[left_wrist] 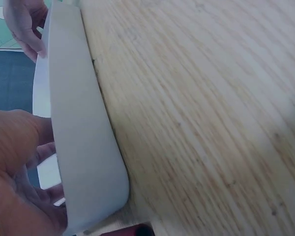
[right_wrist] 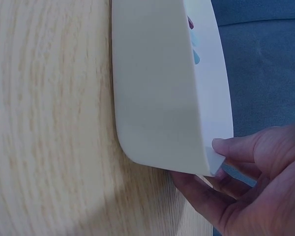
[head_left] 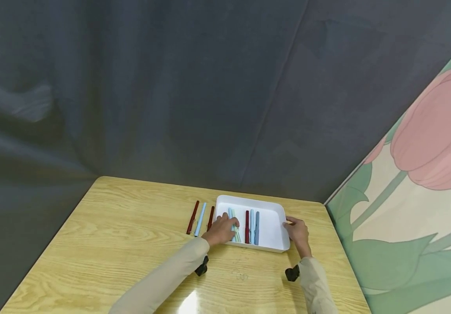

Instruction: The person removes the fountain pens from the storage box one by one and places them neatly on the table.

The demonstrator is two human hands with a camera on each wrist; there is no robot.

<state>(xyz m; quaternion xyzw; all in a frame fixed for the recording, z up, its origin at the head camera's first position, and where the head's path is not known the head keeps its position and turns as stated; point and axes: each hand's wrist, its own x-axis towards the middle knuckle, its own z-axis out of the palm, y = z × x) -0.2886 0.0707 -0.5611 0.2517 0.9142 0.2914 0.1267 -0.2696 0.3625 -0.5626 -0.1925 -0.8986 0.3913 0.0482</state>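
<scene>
A white tray rests on the table with several slim pens inside. My left hand reaches over its near left rim, fingers bent down among a light blue pen and pale green pens. The tray wall hides those fingertips in the left wrist view, so whether they pinch a pen is unclear. My right hand grips the tray's right rim, thumb inside and fingers outside. Midway in the tray lie a dark red pen, a light blue pen and a grey-blue pen, side by side.
Left of the tray, a dark red pen, a light blue pen and another dark red pen lie on the wooden table. A dark curtain hangs behind, and a tulip-patterned wall covering stands at right.
</scene>
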